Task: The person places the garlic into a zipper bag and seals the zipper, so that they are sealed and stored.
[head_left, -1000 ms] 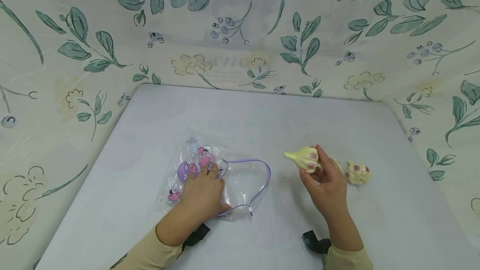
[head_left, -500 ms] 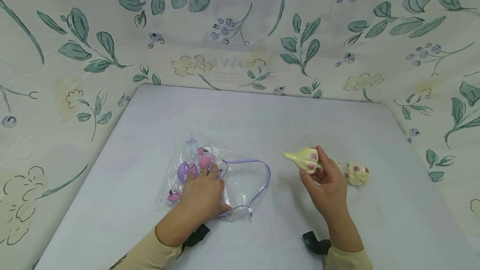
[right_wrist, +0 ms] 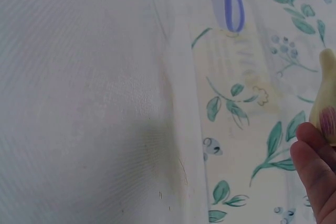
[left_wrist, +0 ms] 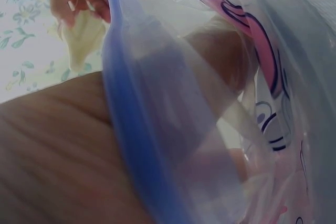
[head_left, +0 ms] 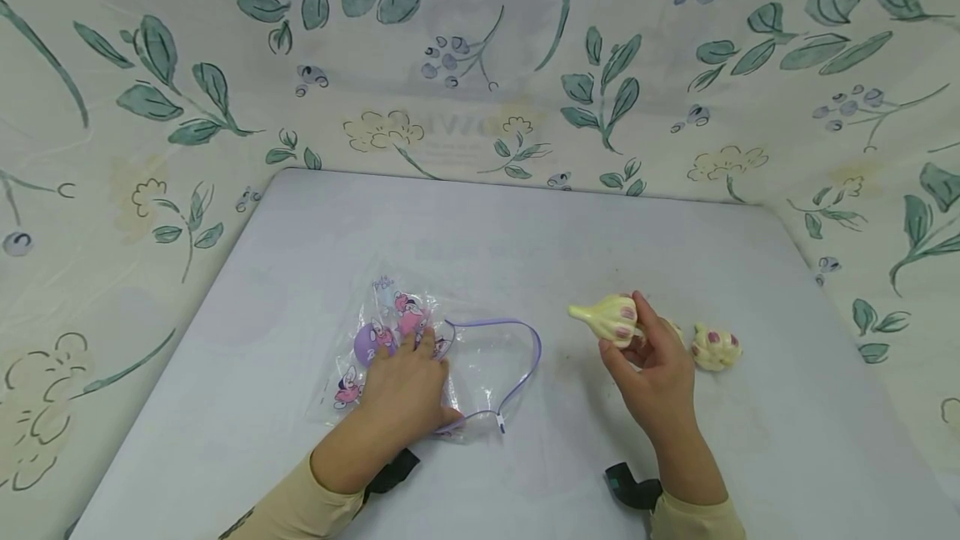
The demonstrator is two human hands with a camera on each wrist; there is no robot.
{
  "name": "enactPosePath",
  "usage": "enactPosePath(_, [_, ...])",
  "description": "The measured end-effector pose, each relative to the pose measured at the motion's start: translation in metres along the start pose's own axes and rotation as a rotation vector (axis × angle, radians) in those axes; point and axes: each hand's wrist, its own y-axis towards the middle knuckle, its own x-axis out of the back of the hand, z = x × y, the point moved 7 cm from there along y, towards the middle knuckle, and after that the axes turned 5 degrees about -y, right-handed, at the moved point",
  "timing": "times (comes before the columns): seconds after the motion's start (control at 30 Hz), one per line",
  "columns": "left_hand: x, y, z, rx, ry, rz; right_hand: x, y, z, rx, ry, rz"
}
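My right hand (head_left: 656,369) holds a pale yellow garlic bulb (head_left: 606,317) with purple patches, raised over the table, its stem pointing left. Its fingertips are on the bulb (right_wrist: 327,100) at the right edge of the right wrist view. The left hand (head_left: 405,377) grips a clear plastic zip bag (head_left: 480,361) printed with pink figures and a purple circle. The bag's purple zip strip (head_left: 538,348) bows out to the right in an open loop. In the left wrist view this strip (left_wrist: 126,119) crosses before the hand, and the fingers show through the plastic.
Another garlic bulb (head_left: 716,347) lies on the white table (head_left: 480,232) right of my right hand. A further yellow piece (head_left: 674,328) is mostly hidden behind that hand. Floral cloth (head_left: 465,65) rises behind the table's far edge.
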Motion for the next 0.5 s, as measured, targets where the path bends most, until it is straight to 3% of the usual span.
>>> enactPosePath(0.5, [-0.0001,-0.0001,-0.0001,0.001,-0.007,0.004,0.0006,0.0008,0.0018,-0.012,-0.006,0.001])
